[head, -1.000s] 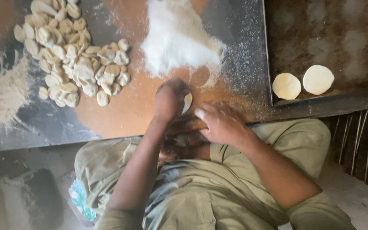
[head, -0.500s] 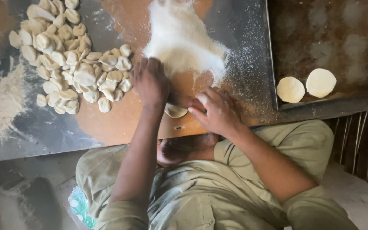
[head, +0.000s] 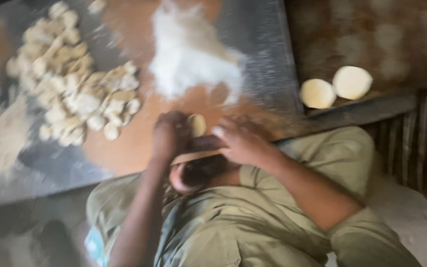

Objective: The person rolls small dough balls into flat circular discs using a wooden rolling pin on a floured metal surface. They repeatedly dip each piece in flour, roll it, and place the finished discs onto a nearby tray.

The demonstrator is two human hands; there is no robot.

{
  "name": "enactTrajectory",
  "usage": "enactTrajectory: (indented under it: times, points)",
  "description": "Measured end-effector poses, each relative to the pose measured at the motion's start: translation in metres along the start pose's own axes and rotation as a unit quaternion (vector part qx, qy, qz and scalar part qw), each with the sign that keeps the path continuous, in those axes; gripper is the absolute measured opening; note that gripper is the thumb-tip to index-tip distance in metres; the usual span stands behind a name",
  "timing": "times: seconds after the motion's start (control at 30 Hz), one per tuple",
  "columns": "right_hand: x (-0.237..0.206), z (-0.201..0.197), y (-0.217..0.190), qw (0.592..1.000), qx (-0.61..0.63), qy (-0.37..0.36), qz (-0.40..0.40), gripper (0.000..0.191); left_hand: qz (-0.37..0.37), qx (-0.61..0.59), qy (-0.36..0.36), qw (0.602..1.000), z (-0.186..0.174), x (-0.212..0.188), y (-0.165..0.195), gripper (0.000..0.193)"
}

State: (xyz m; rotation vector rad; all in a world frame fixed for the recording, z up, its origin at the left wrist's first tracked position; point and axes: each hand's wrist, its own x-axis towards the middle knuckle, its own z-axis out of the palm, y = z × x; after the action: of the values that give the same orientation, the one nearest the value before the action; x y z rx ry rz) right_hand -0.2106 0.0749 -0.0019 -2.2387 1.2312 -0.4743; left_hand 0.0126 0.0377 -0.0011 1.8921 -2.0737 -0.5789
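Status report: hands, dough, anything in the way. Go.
Left hand and right hand both on rolling pin. Dough piece between them. Flour pile just beyond; view blurred.

Both hands meet at the bench's [head: 124,148] near edge: the left hand [head: 171,136] and right hand [head: 240,141] close around a small dough piece [head: 197,124]. A flour mound [head: 191,62] lies at twelve o'clock, a dough-ball heap [head: 72,96] at ten, two flattened discs [head: 334,88] at two.

Dim light, pale dusty floor [head: 411,222], dark slatted grille [head: 416,143] at right.
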Motion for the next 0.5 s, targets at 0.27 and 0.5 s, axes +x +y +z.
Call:
enactTrajectory:
  times: [0.27, 0.5]
  points:
    - [-0.02, 0.011, 0.035, 0.993, -0.1, -0.005, -0.056, 0.044, 0.337, -0.071, 0.029, 0.938, 0.028, 0.084, 0.163, 0.006]
    - [-0.021, 0.011, 0.053, 0.996, 0.049, 0.006, -0.071, 0.037, 0.459, -0.006, -0.147, 0.876, 0.139, 0.081, 0.348, 0.053]
